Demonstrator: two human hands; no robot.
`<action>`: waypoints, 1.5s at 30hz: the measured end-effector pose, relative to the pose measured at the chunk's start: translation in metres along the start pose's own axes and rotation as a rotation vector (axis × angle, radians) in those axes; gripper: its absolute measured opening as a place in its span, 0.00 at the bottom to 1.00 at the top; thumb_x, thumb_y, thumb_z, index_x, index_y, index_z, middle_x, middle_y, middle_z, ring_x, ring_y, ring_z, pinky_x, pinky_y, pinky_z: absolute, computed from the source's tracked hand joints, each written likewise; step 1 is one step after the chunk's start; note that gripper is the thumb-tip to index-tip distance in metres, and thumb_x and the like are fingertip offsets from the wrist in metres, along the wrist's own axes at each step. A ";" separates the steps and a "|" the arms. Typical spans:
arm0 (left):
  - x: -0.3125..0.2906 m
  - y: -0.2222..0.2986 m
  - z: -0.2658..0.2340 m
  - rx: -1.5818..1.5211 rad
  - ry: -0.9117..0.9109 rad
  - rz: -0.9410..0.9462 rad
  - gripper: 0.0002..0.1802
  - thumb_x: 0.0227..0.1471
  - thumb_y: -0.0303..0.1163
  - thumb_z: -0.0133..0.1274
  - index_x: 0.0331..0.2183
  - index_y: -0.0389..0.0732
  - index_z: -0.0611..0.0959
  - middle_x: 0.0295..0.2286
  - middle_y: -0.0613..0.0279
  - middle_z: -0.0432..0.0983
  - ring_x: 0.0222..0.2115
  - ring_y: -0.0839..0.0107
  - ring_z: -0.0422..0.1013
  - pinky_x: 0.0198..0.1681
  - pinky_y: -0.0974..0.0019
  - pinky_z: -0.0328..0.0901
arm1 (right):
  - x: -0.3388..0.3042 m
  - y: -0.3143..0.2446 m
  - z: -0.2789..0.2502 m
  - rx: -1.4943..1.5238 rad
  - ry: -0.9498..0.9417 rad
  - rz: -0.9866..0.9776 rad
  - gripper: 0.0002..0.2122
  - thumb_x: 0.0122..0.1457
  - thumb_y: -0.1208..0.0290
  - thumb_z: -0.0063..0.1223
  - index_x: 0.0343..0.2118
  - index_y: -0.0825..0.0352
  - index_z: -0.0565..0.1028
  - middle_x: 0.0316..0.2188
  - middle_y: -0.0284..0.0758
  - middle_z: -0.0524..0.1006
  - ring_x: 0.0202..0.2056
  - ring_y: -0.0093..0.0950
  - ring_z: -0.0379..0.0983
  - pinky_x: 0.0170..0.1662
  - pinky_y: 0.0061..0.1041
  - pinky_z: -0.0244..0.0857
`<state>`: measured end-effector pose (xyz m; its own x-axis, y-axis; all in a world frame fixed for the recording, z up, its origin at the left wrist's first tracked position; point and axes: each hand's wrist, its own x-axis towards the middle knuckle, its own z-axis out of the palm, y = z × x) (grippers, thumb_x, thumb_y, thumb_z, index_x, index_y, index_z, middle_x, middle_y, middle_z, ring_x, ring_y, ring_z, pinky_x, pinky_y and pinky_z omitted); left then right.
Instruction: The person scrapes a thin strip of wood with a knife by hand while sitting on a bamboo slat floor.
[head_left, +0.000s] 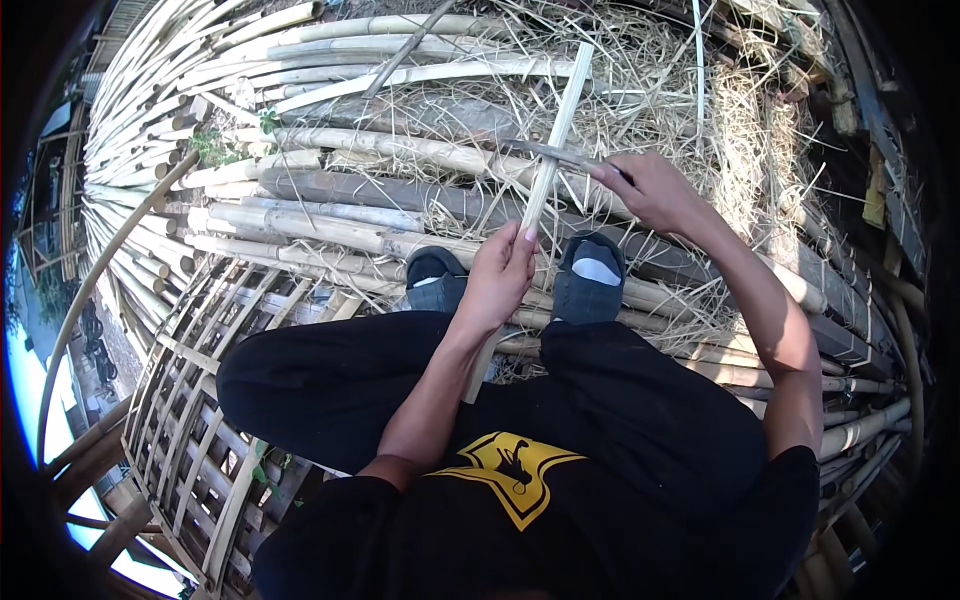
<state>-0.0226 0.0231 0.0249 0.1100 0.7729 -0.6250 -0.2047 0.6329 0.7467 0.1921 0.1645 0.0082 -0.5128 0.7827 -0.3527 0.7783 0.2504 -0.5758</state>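
A long pale bamboo strip [562, 118] slants away from my lap toward the far side, between my feet. My left hand [502, 270] is closed around it near its middle, and its lower end comes out below that hand by my lap. In my right hand [648, 188] is a knife [565, 156], gripped by its dark handle. The blade lies across the strip, beyond my left hand, with its tip pointing left. Whether the edge bites into the bamboo cannot be made out.
Bamboo poles [350, 145] lie in rows under and ahead of me, their ends stacked at the left. Straw-like shavings [640, 110] cover the far right. A woven bamboo lattice [215, 370] stands at my left knee. My slippers [588, 285] rest on the poles.
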 end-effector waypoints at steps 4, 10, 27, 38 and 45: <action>-0.002 -0.012 -0.003 0.275 0.093 0.080 0.14 0.64 0.37 0.41 0.29 0.37 0.71 0.15 0.73 0.59 0.15 0.84 0.54 0.18 0.74 0.52 | -0.002 -0.002 0.020 -0.039 0.022 -0.242 0.26 0.64 0.48 0.37 0.22 0.68 0.74 0.13 0.45 0.69 0.20 0.42 0.69 0.29 0.41 0.63; 0.004 -0.005 0.002 0.173 0.062 0.063 0.14 0.63 0.36 0.41 0.29 0.37 0.71 0.15 0.73 0.59 0.15 0.83 0.54 0.18 0.75 0.52 | 0.028 0.028 -0.003 -0.260 0.010 -0.177 0.25 0.63 0.48 0.37 0.25 0.67 0.75 0.15 0.44 0.70 0.21 0.44 0.68 0.29 0.41 0.62; 0.000 0.000 0.005 0.679 0.259 0.306 0.13 0.61 0.32 0.44 0.29 0.33 0.72 0.13 0.58 0.63 0.13 0.72 0.60 0.18 0.65 0.55 | 0.001 -0.014 -0.003 0.020 0.072 -0.087 0.29 0.64 0.46 0.37 0.19 0.72 0.67 0.12 0.39 0.63 0.17 0.31 0.56 0.24 0.34 0.55; -0.011 0.000 -0.005 0.592 0.252 0.398 0.15 0.63 0.35 0.43 0.27 0.36 0.70 0.12 0.69 0.59 0.10 0.82 0.55 0.12 0.70 0.49 | 0.015 0.148 -0.099 -0.074 0.490 0.398 0.33 0.65 0.43 0.30 0.17 0.70 0.72 0.10 0.33 0.61 0.16 0.23 0.57 0.23 0.32 0.55; 0.002 0.004 -0.007 0.029 0.011 0.063 0.14 0.64 0.40 0.40 0.30 0.41 0.68 0.13 0.77 0.53 0.09 0.88 0.47 0.09 0.78 0.42 | -0.014 -0.009 -0.005 0.104 0.010 -0.064 0.29 0.64 0.46 0.37 0.19 0.70 0.68 0.11 0.39 0.63 0.15 0.34 0.57 0.23 0.35 0.53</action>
<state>-0.0297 0.0269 0.0251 0.0875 0.8107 -0.5789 -0.1826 0.5844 0.7907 0.1938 0.1541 0.0215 -0.5566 0.7725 -0.3057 0.7016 0.2401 -0.6709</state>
